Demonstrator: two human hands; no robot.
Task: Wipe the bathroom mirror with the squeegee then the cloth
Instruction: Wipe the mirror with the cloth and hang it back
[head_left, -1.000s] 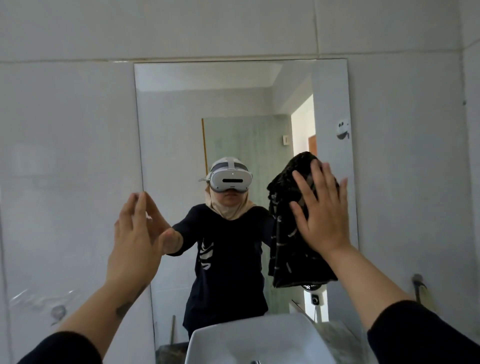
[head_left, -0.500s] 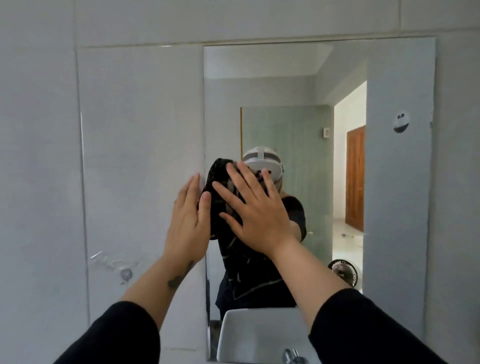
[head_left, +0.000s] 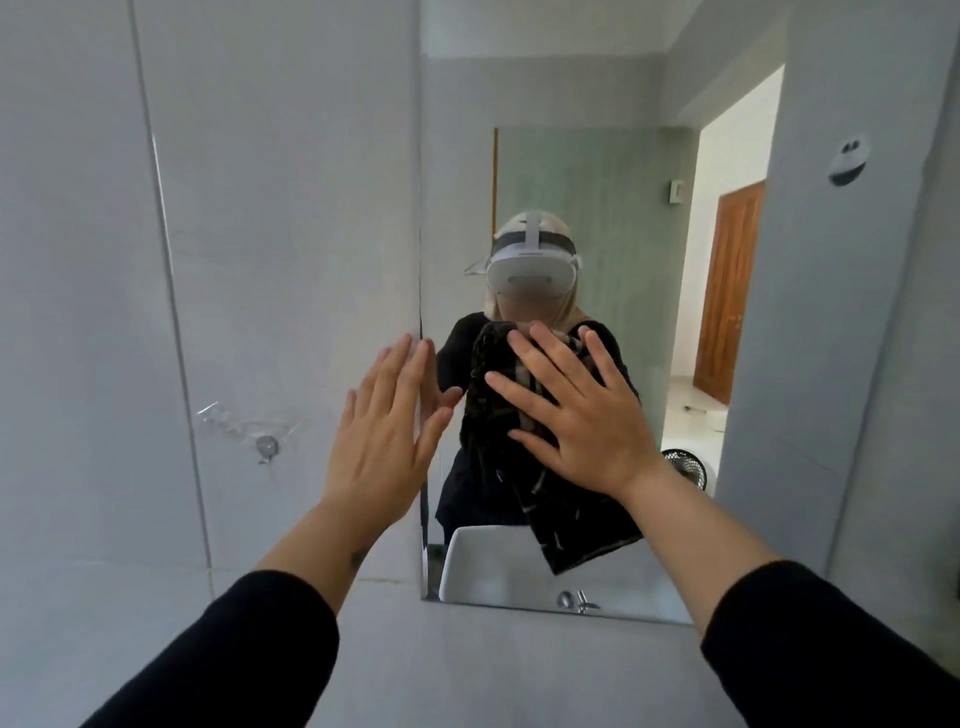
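The bathroom mirror (head_left: 597, 104) hangs on the grey tiled wall, and its left edge runs down the middle of the view. A dark cloth (head_left: 582, 535) with pale streaks lies flat against the lower left part of the glass. My right hand (head_left: 576, 421) presses on the cloth with fingers spread, and the cloth's lower end hangs below my palm. My left hand (head_left: 384, 436) is flat and empty at the mirror's left edge, its fingertips just over the glass. No squeegee is in view.
A small round hook (head_left: 266, 447) with clear tape sits on the wall tile left of my left hand. A round sticker (head_left: 848, 161) is on the mirror's upper right. The white basin (head_left: 488, 566) and tap (head_left: 571, 600) show reflected at the mirror's bottom edge.
My right hand slid the cloth from the mirror's right side to its left edge, then a little down and back to the right. My left hand stayed by the left edge.
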